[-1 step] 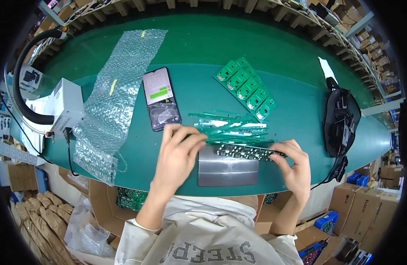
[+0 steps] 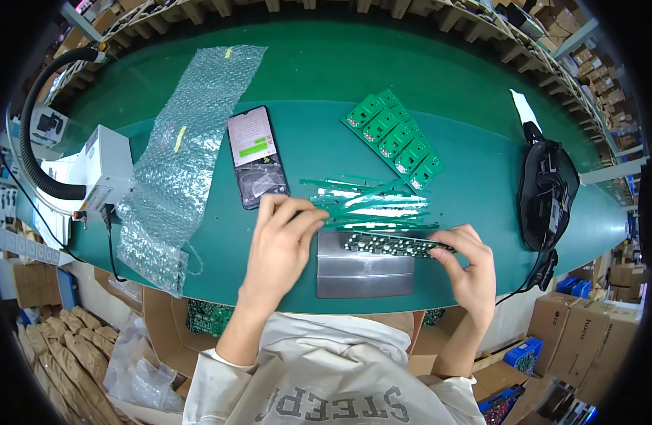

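Between the thumb and fingers of my right hand (image 2: 470, 268), a circuit board panel (image 2: 393, 244) is held on edge, its component side facing me. It is above a grey metal plate (image 2: 365, 278) at the table's near edge. My left hand (image 2: 283, 237) is pinched closed at the left end of a thin green strip (image 2: 368, 197), which slants up to the right. Under and beyond it lies a loose pile of green strips (image 2: 390, 212). Farther back, a stack of green circuit board panels (image 2: 395, 142) rests on the table.
A phone (image 2: 259, 157) lies left of the strips, beside a long sheet of bubble wrap (image 2: 188, 134). At far left stands a white box-shaped device (image 2: 108, 168) with a black flexible hose (image 2: 36, 134). A black bag (image 2: 547, 195) lies at right. Cardboard boxes (image 2: 159, 319) stand below the table edge.
My left hand has moved slightly down and left, and the slanting green strip at its fingertips shows more clearly. The circuit board panel in my right hand has shifted a little left.
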`<action>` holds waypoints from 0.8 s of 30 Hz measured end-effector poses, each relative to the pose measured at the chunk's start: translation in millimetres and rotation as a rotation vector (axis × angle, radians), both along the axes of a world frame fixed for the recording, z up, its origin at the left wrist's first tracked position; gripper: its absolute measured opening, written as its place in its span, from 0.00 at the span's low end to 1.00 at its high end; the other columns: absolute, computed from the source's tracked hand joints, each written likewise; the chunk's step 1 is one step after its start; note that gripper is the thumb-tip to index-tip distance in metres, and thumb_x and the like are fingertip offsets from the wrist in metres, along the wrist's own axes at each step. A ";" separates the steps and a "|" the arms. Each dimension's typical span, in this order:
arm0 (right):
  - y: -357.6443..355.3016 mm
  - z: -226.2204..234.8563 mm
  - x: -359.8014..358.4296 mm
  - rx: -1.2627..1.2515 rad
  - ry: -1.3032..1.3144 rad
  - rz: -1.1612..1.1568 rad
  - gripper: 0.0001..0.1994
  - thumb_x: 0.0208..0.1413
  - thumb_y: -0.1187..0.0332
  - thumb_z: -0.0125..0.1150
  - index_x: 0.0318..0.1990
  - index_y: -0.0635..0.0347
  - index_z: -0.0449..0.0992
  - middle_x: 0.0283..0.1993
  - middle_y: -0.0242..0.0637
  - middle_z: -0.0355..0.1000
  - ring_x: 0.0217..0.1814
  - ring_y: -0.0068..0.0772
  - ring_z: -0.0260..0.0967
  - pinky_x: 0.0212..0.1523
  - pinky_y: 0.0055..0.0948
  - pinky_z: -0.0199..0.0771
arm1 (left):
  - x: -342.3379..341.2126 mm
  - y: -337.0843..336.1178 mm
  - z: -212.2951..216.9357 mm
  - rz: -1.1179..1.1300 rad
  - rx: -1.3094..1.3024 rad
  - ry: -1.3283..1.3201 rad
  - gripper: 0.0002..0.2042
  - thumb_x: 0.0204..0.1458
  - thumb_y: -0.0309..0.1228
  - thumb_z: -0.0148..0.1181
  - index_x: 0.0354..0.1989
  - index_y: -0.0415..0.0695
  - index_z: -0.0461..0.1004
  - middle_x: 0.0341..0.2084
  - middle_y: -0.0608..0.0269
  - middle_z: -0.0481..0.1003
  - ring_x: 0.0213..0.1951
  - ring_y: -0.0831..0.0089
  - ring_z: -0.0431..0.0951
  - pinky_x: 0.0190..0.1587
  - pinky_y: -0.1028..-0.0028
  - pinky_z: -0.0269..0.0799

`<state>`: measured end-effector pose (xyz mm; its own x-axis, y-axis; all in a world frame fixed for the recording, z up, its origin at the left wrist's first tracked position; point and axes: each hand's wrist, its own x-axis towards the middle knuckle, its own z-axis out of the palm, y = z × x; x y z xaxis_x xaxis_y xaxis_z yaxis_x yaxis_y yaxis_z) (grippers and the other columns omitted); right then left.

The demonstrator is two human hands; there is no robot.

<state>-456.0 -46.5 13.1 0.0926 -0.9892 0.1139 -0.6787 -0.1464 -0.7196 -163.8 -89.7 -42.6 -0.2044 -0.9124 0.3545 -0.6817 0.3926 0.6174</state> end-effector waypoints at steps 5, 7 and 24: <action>1.3 -2.8 11.6 -0.078 0.021 0.073 0.10 0.54 0.79 0.69 0.44 0.63 0.84 0.37 0.40 0.81 0.41 0.44 0.73 0.46 0.39 0.74 | 4.1 -6.6 10.0 -0.030 0.041 0.145 0.10 0.50 0.21 0.72 0.41 0.41 0.87 0.42 0.61 0.83 0.46 0.61 0.77 0.49 0.67 0.74; -0.5 0.0 14.1 -0.093 0.056 0.091 0.11 0.54 0.80 0.69 0.45 0.62 0.84 0.37 0.40 0.81 0.41 0.44 0.73 0.45 0.39 0.75 | 1.8 2.2 26.9 -0.046 0.172 0.295 0.11 0.51 0.21 0.72 0.43 0.40 0.87 0.43 0.59 0.83 0.48 0.64 0.77 0.49 0.68 0.74; -17.1 -20.1 21.2 -0.048 -0.062 0.188 0.15 0.57 0.80 0.65 0.52 0.59 0.83 0.36 0.38 0.73 0.42 0.44 0.65 0.48 0.36 0.70 | -10.3 25.2 15.6 0.020 0.210 0.246 0.15 0.55 0.16 0.67 0.50 0.38 0.84 0.34 0.58 0.81 0.35 0.71 0.78 0.44 0.73 0.74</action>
